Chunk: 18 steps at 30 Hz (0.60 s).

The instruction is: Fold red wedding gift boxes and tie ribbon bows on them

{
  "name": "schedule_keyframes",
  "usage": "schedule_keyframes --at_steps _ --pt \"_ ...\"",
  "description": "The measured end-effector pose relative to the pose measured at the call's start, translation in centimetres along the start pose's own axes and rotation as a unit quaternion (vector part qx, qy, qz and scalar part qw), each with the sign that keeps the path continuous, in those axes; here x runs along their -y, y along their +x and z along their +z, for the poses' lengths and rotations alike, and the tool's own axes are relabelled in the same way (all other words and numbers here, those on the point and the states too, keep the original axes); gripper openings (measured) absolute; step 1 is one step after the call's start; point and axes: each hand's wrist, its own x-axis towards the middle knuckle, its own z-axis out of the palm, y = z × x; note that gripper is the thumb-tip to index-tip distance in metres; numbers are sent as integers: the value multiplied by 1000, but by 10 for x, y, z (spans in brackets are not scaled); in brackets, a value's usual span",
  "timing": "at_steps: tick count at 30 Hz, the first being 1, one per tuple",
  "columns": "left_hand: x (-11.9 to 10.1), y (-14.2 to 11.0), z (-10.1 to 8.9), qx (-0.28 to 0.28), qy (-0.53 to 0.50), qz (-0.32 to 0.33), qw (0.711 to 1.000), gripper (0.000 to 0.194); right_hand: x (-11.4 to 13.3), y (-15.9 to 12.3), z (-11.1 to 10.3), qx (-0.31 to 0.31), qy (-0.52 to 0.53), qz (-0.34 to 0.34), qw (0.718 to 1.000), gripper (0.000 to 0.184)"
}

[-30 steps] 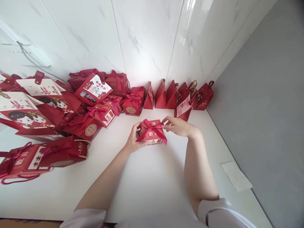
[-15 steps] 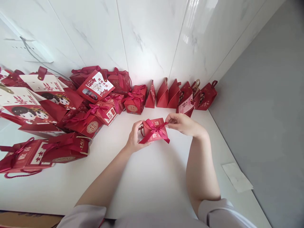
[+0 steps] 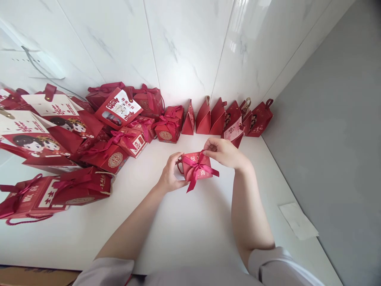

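Note:
A small red gift box with printed characters sits in front of me at the middle of the white table. Across its top lies a crimson ribbon tied in a bow, its tails hanging over the front. My left hand grips the box from its left side, thumb low at the front and fingers behind; a cord handle shows beside them. At the upper right of the box, my right hand pinches a loop of the bow between thumb and fingers.
Red gift boxes with ribbons and cords crowd the left of the table. Several triangular red boxes line the tiled wall. A white paper lies at right beside a grey panel.
The box has turned a little, and its bow tails now point down and right. My right hand has gone from lying near the box's right edge to pinching the bow.

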Motion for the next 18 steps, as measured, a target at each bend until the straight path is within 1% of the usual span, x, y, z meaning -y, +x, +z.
schedule_keyframes --at_steps 4,8,13,15,18 --pt "1 0 1 1 -24 -8 1000 103 -2 4 4 -21 -31 -6 999 4" --pt "2 1 0 -5 -46 -32 998 99 -8 9 8 -47 -50 2 998 7" --pt "3 4 -2 -10 -68 -62 996 101 -11 8 6 -55 -10 -4 998 18" --pt "3 5 -2 -13 -79 -67 995 100 -11 6 4 -26 17 1 1000 26" --pt "3 5 -2 -14 -82 -73 994 100 -11 3 4 62 26 24 997 46"
